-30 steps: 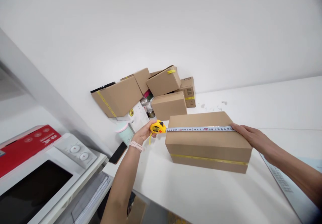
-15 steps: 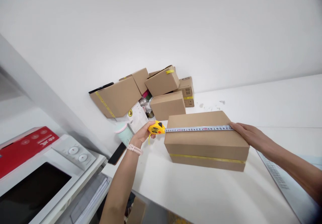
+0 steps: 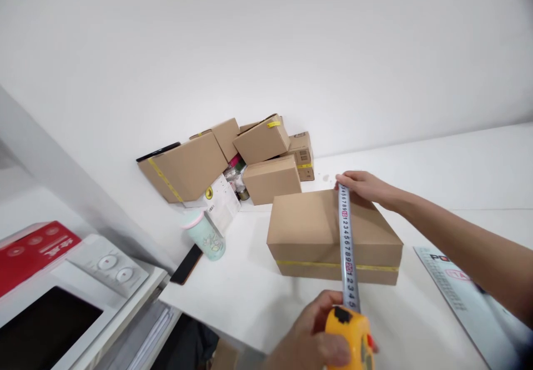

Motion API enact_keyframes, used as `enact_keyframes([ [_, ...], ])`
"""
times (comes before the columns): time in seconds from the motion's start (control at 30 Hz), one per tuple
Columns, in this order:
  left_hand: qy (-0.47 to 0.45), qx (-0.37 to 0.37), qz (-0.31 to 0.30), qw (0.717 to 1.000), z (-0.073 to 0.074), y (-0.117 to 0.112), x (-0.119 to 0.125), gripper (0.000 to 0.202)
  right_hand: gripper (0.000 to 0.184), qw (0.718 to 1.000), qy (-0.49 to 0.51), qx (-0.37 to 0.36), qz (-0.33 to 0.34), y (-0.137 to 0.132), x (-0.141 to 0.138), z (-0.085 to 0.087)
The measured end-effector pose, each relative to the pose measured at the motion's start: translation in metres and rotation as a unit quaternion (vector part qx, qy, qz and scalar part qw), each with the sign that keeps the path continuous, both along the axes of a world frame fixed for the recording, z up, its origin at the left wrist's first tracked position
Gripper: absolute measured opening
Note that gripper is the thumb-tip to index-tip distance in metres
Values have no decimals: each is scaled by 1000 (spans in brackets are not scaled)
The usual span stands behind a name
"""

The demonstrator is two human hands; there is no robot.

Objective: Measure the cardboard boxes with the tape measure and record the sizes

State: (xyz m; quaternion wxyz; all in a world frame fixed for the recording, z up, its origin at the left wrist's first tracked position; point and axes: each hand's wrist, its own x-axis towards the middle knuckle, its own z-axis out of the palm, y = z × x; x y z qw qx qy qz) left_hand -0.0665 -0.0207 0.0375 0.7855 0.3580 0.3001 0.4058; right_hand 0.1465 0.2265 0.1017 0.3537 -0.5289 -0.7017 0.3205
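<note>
A yellow tape measure [image 3: 352, 331] sits in my left hand [image 3: 310, 336], low in the view, with my fingers wrapped round its case. Its pulled-out blade [image 3: 346, 242] runs away from me across the short side of a closed cardboard box [image 3: 306, 220]. At the box's far edge, my right hand [image 3: 360, 186] pinches the end of the blade between thumb and fingers. A strip of yellow tape goes along the box's near face. The blade's very tip is hidden by my right fingers.
More cardboard boxes [image 3: 272, 181] are stacked by the wall. A mint cup [image 3: 208, 239] with a pink lid stands beside a black flat object [image 3: 186, 264]. At left is a white microwave [image 3: 100, 281]; at right a printed sheet [image 3: 441, 281] lies on the white table [image 3: 258, 281].
The blade has turned from lying along the box's length to crossing its width. My left hand has come nearer with the case; my right hand has moved to the box's far edge.
</note>
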Motion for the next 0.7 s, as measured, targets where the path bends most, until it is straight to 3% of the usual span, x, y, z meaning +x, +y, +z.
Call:
enact_keyframes([
  [0.07, -61, 19, 39, 997, -5, 5, 26, 54, 45, 997, -63, -27, 23, 14, -16, 0],
  [0.17, -92, 11, 55, 994, 2, 15, 46, 53, 38, 993, -118, -18, 8, 28, -28, -3],
  [0.27, -101, 3, 58, 993, 4, 15, 51, 53, 37, 988, -155, -10, 7, 31, -29, -8],
  [0.47, -160, 2, 83, 984, -11, -1, 61, 52, 32, 987, -153, -15, 52, 26, -23, -11],
  [0.7, -144, 5, 56, 988, -3, 4, 75, 52, 34, 991, -125, -25, 48, 27, -23, -13],
])
